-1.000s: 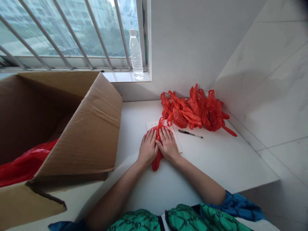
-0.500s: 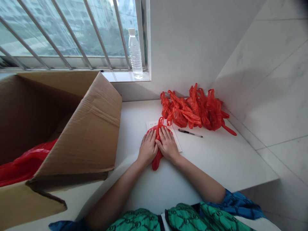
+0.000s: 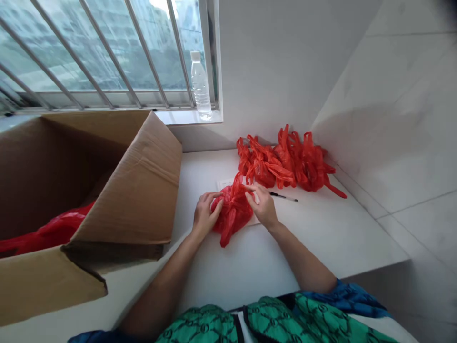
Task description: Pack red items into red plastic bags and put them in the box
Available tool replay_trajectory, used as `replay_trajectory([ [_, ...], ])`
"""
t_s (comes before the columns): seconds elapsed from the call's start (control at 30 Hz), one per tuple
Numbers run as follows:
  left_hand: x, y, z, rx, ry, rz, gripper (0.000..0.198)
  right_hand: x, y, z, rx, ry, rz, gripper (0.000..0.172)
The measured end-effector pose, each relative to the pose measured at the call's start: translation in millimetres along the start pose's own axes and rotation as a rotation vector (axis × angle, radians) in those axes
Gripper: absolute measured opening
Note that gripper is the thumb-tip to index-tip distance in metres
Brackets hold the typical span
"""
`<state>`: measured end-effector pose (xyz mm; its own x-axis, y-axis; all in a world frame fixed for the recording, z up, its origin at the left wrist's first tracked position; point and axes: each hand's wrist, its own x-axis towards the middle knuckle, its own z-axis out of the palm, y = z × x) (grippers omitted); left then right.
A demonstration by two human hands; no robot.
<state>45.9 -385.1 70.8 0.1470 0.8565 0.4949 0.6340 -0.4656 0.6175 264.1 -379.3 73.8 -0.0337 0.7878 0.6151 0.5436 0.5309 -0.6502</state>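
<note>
A knotted red plastic bag [image 3: 232, 214] lies on the white table in front of me, partly over a white paper or pad [image 3: 254, 220]. What is inside the bag is hidden. At its left side my left hand [image 3: 206, 212] grips the bag, thumb and forefinger bent onto the plastic. My right hand [image 3: 263, 207] holds the opposite side in the same way, with its fingers near the knot. One tied end hangs toward me and the loops stand up at the back.
Several knotted red bags [image 3: 266, 169] lie in a row against the wall, with a black pen [image 3: 283, 196] in front. A large open cardboard box [image 3: 143, 190] with red plastic [image 3: 57, 228] inside stands at left. On the windowsill is a clear bottle [image 3: 201, 88].
My hands were lying flat together on top of the bag. They have moved apart to its two sides, and the bag now shows fuller between them. The view has shifted slightly.
</note>
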Motion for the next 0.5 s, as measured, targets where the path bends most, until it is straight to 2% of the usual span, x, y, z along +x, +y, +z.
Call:
replay_trajectory([
  [0.07,1,3,-2.2,0.073,-0.062,0.029,0.019,1,-4,0,0.002,-0.093,-0.072,0.021],
  [0.2,0,9,-0.1,0.220,-0.137,0.057,0.019,-2,-6,10,-0.052,-0.237,-0.124,0.023],
  [0.5,-2,13,3.1,0.276,-0.165,0.082,0.013,-6,-5,16,-0.202,-0.314,-0.099,0.020],
])
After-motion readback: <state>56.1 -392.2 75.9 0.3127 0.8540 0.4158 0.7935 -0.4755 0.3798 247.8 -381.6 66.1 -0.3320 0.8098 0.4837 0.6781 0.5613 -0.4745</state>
